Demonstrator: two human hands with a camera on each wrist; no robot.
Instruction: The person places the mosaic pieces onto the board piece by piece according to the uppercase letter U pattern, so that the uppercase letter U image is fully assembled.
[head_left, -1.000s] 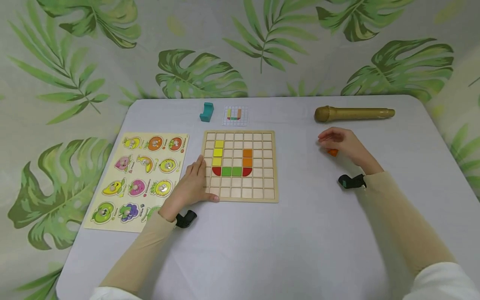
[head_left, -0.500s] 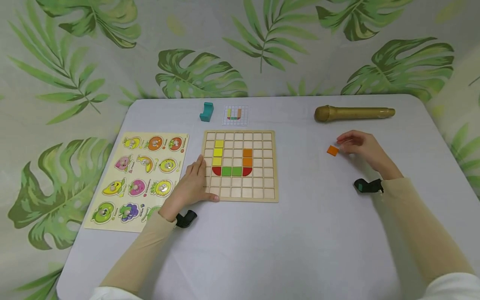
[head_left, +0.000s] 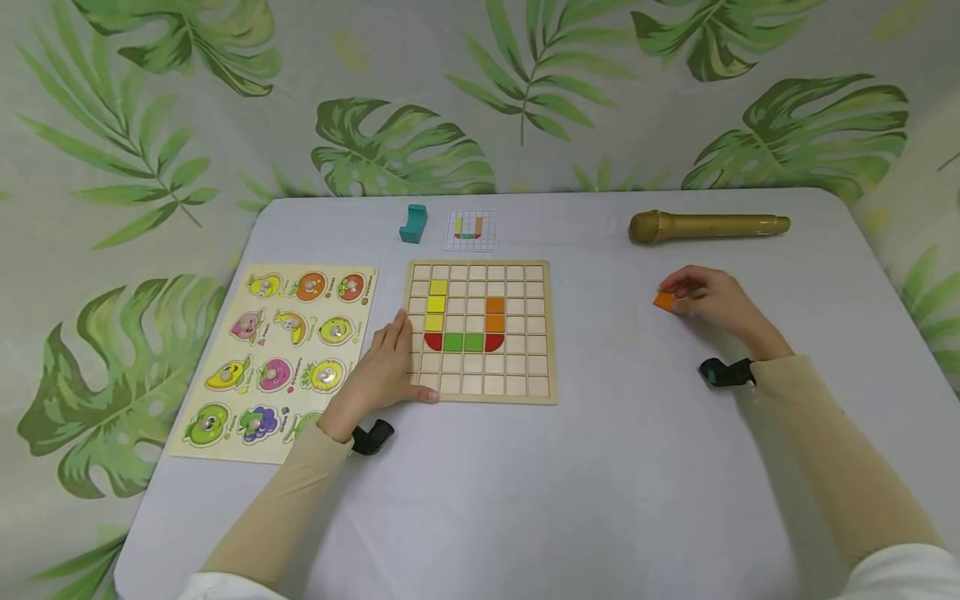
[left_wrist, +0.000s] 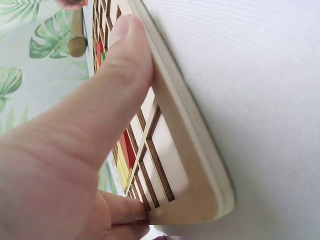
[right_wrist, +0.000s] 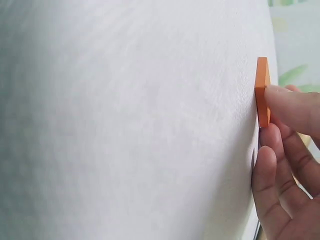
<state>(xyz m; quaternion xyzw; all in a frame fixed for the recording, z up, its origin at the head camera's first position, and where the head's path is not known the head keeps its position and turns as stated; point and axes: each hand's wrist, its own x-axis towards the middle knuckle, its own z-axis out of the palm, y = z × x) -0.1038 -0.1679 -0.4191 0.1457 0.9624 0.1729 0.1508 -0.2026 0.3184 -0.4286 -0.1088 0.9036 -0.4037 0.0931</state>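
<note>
My right hand (head_left: pixel 716 302) pinches an orange square tile (head_left: pixel 663 301) between thumb and fingers, right of the board and low over the table. In the right wrist view the tile (right_wrist: pixel 262 92) shows edge-on, with the thumb against its face. Spread across the left edge of the wooden grid board (head_left: pixel 525 367), my left hand (head_left: pixel 378 371) rests with its thumb on the front rim; the left wrist view shows the thumb (left_wrist: pixel 125 50) lying over that rim. Yellow tiles (head_left: pixel 437 306), red rounded corner tiles (head_left: pixel 494 342), green tiles (head_left: pixel 463 342) and orange tiles (head_left: pixel 495 315) form a U on the grid.
A small pattern card (head_left: pixel 471 232) with a U printed on it lies behind the board, beside a teal block (head_left: pixel 413 224). To the left is a fruit puzzle board (head_left: pixel 251 333), partly under my left arm. A gold microphone-shaped stick (head_left: pixel 708 227) lies at the back right.
My right hand drew back to the right from the orange tile on the table, then came back to it and now pinches it. The left hand and board stayed still.
</note>
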